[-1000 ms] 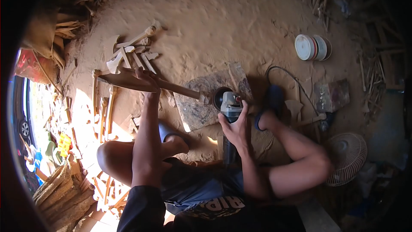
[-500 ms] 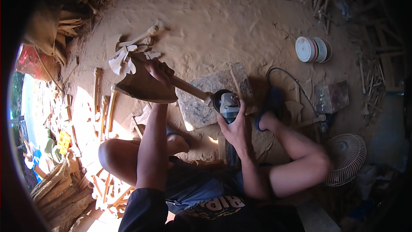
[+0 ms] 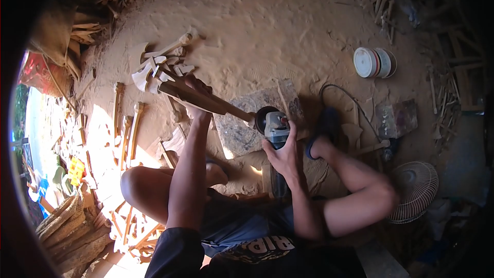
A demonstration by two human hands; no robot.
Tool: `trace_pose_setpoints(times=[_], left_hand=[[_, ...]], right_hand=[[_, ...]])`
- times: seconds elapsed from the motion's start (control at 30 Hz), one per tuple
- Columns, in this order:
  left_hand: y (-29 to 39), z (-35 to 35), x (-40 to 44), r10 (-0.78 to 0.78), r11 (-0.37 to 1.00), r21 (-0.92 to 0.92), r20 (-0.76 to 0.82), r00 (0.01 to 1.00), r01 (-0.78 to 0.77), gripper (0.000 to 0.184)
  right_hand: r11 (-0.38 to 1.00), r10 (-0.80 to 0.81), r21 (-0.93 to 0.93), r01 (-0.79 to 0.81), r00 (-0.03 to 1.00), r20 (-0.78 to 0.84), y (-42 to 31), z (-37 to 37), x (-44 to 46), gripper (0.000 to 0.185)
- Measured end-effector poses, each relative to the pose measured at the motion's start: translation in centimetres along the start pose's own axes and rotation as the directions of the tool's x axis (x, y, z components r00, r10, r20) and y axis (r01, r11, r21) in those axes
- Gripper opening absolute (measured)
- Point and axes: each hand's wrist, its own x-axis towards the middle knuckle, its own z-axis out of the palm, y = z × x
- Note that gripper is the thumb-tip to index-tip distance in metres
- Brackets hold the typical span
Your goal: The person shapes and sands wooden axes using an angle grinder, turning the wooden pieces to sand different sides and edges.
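Note:
My left hand (image 3: 199,114) is closed around a long pale bone (image 3: 222,105) that looks like a shoulder blade, its wide end to the left, now seen nearly edge-on. The bone's narrow end meets the dark disc of an angle grinder (image 3: 278,129), or comes very near it. My right hand (image 3: 286,158) grips the grinder's body from below, thumb along one side. Whether the disc is spinning cannot be made out. Beneath both lies a worn, dusty slab (image 3: 239,138) on the sandy ground. More pale bone pieces (image 3: 164,67) are heaped beyond my left hand.
A white bucket (image 3: 366,63) lies at the right. A cable (image 3: 355,98) curves past a box-like block (image 3: 399,118). Near my right knee is a fan guard (image 3: 414,193). Several long bones (image 3: 126,134) stand or lie at the left, beside woven sacks (image 3: 72,231).
My left hand has rolled the bone, so its wide face has turned edge-on. Its wide end has shifted slightly right. The grinder and right hand have barely moved.

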Motion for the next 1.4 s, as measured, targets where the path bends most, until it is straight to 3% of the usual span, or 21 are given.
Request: trace_pose_setpoints(times=[0.13,0.17,0.27,0.37,0.4,0.47,0.53,0.57,0.67,0.7,0.77,0.8,0.87,0.93,1.0,1.13,1.17,1.27,1.3,1.33,1.4], left_hand=[[-2.0,-1.8,1.5,0.054,0.996,-0.084,0.144,0.988,-0.042,0.031],[-2.6,-2.2,1.9,0.112,0.986,-0.141,0.19,0.975,-0.086,0.021],[-3.5,-3.2,2.3,0.101,0.959,-0.282,0.334,0.937,-0.003,0.02],[-5.8,-4.5,2.3,-0.127,0.972,-0.163,0.247,0.961,0.17,0.031],[-6.2,-4.6,2.1,-0.265,0.945,-0.148,0.171,0.949,0.29,0.036],[-6.3,-6.2,1.7,-0.522,0.849,0.067,-0.035,0.852,0.524,0.039],[-11.3,-10.0,5.1,-0.559,0.799,0.13,-0.2,0.805,0.587,0.03],[-9.6,-11.3,5.6,-0.661,0.75,0.034,0.04,0.749,0.66,0.019],[-8.2,-10.4,8.3,-0.74,0.646,-0.153,0.113,0.663,0.748,0.021],[-2.5,-7.8,5.8,-0.748,0.602,-0.131,0.251,0.614,0.787,0.02],[-10.7,-12.3,12.5,-0.322,0.822,-0.323,0.416,0.85,0.47,0.029],[-6.6,-10.5,10.5,-0.702,0.221,-0.668,0.397,0.591,0.711,0.031],[-5.9,-11.5,11.1,-0.644,0.034,-0.612,0.591,0.485,0.79,0.035],[-4.5,-9.9,9.7,-0.626,0.115,-0.616,0.564,0.539,0.779,0.025],[-3.8,-8.8,8.5,-0.5,0.243,-0.589,0.605,0.62,0.77,0.022],[-3.4,-8.8,8.2,-0.421,0.11,-0.624,0.675,0.605,0.773,0.023],[-4.0,-8.7,8.2,-0.302,0.12,-0.587,0.747,0.592,0.801,0.021],[-3.3,-7.8,8.1,-0.548,0.564,-0.326,0.54,0.639,0.759,0.015],[-1.2,-6.7,5.8,-0.447,0.876,-0.029,0.328,0.832,0.481,0.013],[0.6,-5.7,3.0,-0.206,0.93,0.342,0.185,0.961,0.134,0.026],[0.4,-6.5,2.2,0.051,0.966,0.25,0.056,0.997,-0.063,0.027]], right_hand=[[0.997,0.025,-0.078,-0.025,1.0,0.003,-0.6,0.5,-0.7,0.097],[0.995,0.027,-0.099,-0.027,1.0,-0.004,-0.9,0.6,-0.9,0.097],[0.978,0.07,-0.193,-0.074,0.997,-0.027,-0.1,0.6,-1.4,0.096],[0.986,-0.016,-0.168,-0.005,0.992,-0.122,-0.3,-0.2,-1.1,0.094],[0.994,0.056,-0.085,-0.068,0.989,-0.137,-3.2,-1.7,-0.5,0.092],[0.985,0.038,-0.16,-0.064,0.986,-0.16,-3.6,-3.1,-0.1,0.09],[0.978,-0.056,-0.207,0.012,0.976,-0.211,-2.9,-4.2,0.0,0.088],[0.985,-0.024,-0.174,-0.014,0.976,-0.218,-3.9,-5.0,0.0,0.088],[0.994,0.008,-0.101,-0.033,0.97,-0.241,-5.7,-6.4,0.0,0.087],[0.995,0.041,-0.078,-0.061,0.97,-0.239,-5.8,-6.6,0.0,0.087],[0.992,0.013,-0.122,-0.044,0.969,-0.246,-6.0,-6.7,0.0,0.087],[0.989,0.008,-0.143,-0.044,0.97,-0.244,-5.9,-6.8,-0.1,0.088],[0.995,0.008,-0.095,-0.03,0.976,-0.22,-6.0,-6.4,-0.4,0.087],[0.995,-0.064,-0.086,0.046,0.975,-0.213,-5.4,-5.9,-0.5,0.088],[0.994,-0.077,-0.093,0.059,0.976,-0.202,-5.2,-5.7,-0.4,0.088],[0.972,-0.19,-0.176,0.154,0.959,-0.211,-3.4,-4.9,-0.6,0.089],[0.975,-0.182,-0.167,0.149,0.962,-0.204,-3.3,-5.0,-0.5,0.089],[0.98,-0.16,-0.145,0.133,0.968,-0.191,-4.0,-5.1,-0.7,0.089],[0.982,-0.158,-0.135,0.132,0.968,-0.197,-4.1,-5.0,-0.7,0.089],[0.983,-0.155,-0.126,0.13,0.966,-0.206,-4.1,-4.9,-0.7,0.089],[0.986,-0.146,-0.113,0.124,0.965,-0.217,-4.0,-5.3,-0.8,0.09]])
